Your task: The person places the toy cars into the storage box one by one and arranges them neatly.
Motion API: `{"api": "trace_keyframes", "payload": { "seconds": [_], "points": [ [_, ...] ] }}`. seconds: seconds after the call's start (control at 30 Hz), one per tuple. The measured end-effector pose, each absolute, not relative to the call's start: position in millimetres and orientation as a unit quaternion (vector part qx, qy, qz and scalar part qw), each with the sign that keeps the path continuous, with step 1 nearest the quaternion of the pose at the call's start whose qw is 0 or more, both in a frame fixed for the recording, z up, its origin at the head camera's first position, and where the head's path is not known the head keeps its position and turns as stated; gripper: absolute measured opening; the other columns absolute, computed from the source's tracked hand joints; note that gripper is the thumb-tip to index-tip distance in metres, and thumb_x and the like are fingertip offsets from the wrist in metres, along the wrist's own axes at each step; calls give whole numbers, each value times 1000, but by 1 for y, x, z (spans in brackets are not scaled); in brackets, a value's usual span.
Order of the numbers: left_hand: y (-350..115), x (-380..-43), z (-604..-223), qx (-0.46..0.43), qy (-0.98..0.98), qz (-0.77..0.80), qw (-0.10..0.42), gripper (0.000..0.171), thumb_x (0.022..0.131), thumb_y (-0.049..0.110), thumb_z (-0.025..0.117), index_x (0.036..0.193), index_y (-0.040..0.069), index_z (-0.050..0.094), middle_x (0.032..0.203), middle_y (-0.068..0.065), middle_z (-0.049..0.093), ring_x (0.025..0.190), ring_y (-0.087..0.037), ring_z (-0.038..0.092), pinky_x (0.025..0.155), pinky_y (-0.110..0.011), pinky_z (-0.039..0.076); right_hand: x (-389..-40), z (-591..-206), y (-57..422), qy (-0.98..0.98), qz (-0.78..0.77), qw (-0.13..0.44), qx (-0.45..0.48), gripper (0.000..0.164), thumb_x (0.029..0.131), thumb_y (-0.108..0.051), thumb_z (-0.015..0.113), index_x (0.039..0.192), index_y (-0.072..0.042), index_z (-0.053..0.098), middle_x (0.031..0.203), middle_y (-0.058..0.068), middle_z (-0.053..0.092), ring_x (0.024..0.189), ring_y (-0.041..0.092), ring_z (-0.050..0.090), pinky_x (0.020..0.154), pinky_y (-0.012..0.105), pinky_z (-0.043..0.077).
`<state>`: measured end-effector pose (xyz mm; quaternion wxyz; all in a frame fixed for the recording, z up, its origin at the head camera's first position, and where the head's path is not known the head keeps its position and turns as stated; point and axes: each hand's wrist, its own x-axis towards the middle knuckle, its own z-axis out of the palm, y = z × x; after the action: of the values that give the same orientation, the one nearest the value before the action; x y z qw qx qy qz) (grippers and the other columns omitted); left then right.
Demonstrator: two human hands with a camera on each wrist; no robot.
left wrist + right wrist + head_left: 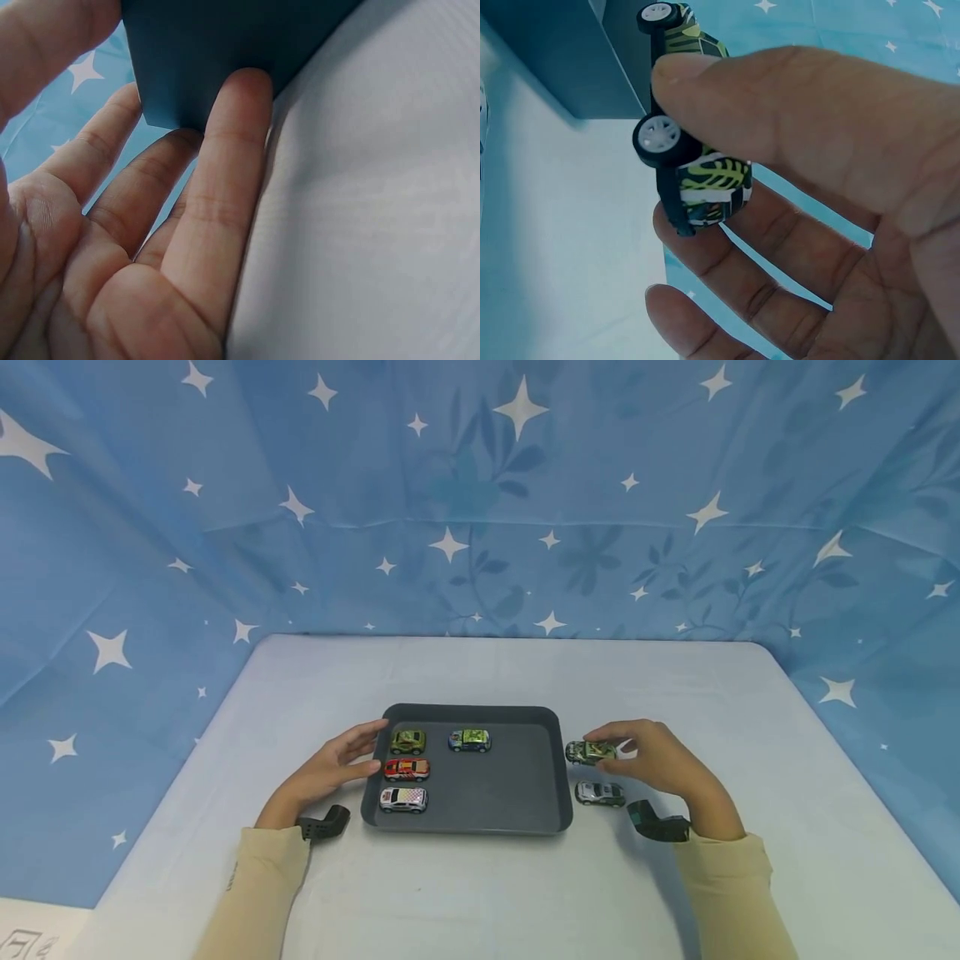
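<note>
My right hand [651, 758] pinches a green leaf-patterned toy car [712, 176] between thumb and fingers, beside the right rim of a dark grey tray [517, 785]. In the right wrist view the thumb lies across the car's side, between two white-hubbed wheels. Fairly straight fingers of my left hand [337, 768] touch the tray's left side; the left wrist view shows fingertips [244, 90] against its outer wall. Inside the tray stand a green car [408, 742], a red-orange car [407, 769], a white checkered car [403, 800] and a blue-and-yellow-green car [470, 740].
A silver-grey toy car [600, 793] sits on the white table [465, 893] just right of the tray, below my right hand. Behind the table hangs a blue curtain [480, 577] with white stars. Each wrist wears a black camera mount [660, 823].
</note>
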<state>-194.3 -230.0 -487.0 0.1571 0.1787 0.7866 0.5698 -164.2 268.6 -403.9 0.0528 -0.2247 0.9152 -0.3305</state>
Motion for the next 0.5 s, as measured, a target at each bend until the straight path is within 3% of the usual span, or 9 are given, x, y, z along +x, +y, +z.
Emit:
{"api": "trace_keyframes", "payload": {
  "seconds": [0.5],
  "points": [
    [-230,-192,-485,173,789,566,164,79,105,22,73,169,1,32,172,-27,32,154,-55,35,122,-69,34,-162,-407,253,902,-341,48,-261,35,91,-4,86,125,-1,78,120,10,78,104,26,71,89,49,60]
  ]
}}
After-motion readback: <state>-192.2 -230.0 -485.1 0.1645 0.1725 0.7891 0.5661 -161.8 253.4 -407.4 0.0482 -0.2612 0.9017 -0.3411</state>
